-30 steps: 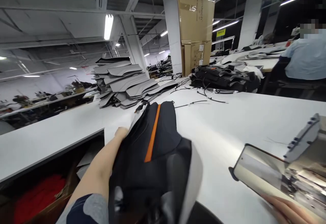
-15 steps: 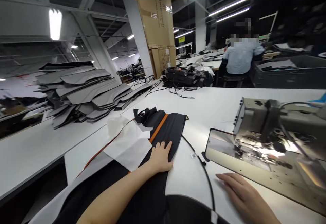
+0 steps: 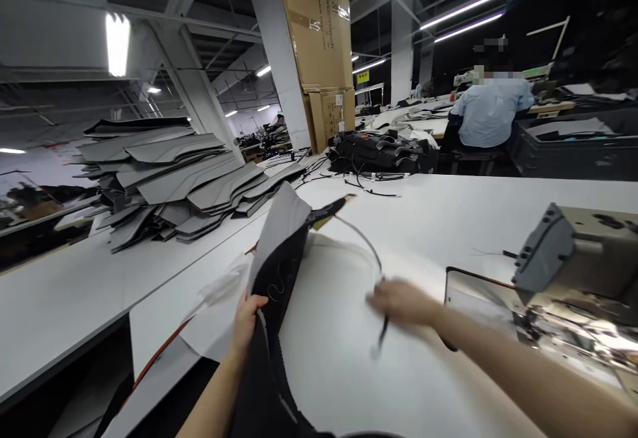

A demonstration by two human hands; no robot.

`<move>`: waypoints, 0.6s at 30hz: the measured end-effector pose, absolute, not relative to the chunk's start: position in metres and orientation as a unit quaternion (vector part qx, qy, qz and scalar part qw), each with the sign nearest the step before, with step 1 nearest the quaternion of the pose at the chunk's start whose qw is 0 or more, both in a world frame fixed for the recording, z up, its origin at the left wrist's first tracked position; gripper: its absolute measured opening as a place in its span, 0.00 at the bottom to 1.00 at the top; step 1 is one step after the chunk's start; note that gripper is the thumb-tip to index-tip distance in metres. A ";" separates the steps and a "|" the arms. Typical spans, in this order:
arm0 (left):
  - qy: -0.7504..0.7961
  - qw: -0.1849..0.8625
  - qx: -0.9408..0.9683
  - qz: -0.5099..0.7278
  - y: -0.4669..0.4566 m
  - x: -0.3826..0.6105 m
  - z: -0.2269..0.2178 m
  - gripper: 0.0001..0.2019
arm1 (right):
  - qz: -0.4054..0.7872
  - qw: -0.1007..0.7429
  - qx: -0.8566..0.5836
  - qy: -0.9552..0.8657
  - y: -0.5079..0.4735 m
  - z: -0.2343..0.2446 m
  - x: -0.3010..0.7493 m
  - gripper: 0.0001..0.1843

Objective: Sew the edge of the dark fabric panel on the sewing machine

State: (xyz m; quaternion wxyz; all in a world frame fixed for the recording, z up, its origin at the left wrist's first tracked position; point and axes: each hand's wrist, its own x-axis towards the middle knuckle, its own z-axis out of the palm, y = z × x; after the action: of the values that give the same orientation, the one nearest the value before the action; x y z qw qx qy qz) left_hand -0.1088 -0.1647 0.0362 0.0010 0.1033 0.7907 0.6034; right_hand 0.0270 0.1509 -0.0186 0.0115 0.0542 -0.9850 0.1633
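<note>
My left hand (image 3: 248, 318) grips the edge of a black fabric panel (image 3: 279, 272) with a grey backing and holds it up off the white table (image 3: 423, 225). My right hand (image 3: 401, 302) is blurred by motion and closed on a thin black cord (image 3: 371, 252) that runs from the panel's far tip. An orange trim strip (image 3: 159, 355) trails from the panel over the table's near left edge.
A sewing machine (image 3: 573, 272) stands at the right on a shiny metal plate (image 3: 478, 295). A tall stack of grey cut panels (image 3: 169, 179) lies at the left. Black pieces (image 3: 379, 152) and cardboard boxes (image 3: 319, 46) sit farther back. A person in a light blue shirt (image 3: 491, 115) sits at another table.
My left hand has lifted the panel off the table, so it stands on edge. My right hand left the table near the machine and took hold of the cord.
</note>
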 end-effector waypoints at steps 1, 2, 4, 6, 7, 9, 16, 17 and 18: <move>0.768 -0.017 0.084 0.635 -0.171 -0.107 0.040 0.23 | 0.158 0.038 -0.010 -0.987 0.172 -0.011 0.009 0.18; 0.753 -0.032 0.076 0.652 -0.174 -0.103 0.041 0.25 | 0.153 0.059 -0.071 -0.984 0.191 -0.005 -0.006 0.22; 0.762 -0.041 0.111 0.636 -0.171 -0.092 0.038 0.29 | 0.142 0.099 -0.171 -0.970 0.211 -0.004 -0.022 0.27; 0.806 0.003 0.214 0.551 -0.157 -0.074 0.026 0.31 | 0.131 0.123 -0.202 -0.963 0.208 -0.019 -0.020 0.30; 0.833 0.052 0.280 0.474 -0.146 -0.064 0.019 0.33 | 0.142 0.142 -0.200 -0.959 0.201 -0.031 -0.013 0.29; 0.857 0.166 0.398 0.282 -0.123 -0.045 0.006 0.37 | 0.199 0.195 -0.203 -0.939 0.184 -0.058 0.005 0.28; 0.722 0.266 0.634 0.079 -0.060 -0.049 0.008 0.23 | 0.261 0.254 -0.322 -0.874 0.184 -0.090 0.061 0.27; 0.738 0.206 0.638 0.078 -0.054 -0.053 0.006 0.24 | 0.251 0.241 -0.318 -0.882 0.188 -0.085 0.064 0.27; 0.751 0.154 0.638 0.074 -0.049 -0.054 0.002 0.27 | 0.239 0.224 -0.317 -0.890 0.190 -0.080 0.065 0.27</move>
State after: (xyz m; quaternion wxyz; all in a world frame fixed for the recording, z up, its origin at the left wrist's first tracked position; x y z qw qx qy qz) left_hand -0.0536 -0.0490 0.0015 0.1544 0.6381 0.7506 0.0745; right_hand 0.0649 0.1900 -0.0805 0.2245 -0.3169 -0.8900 0.2389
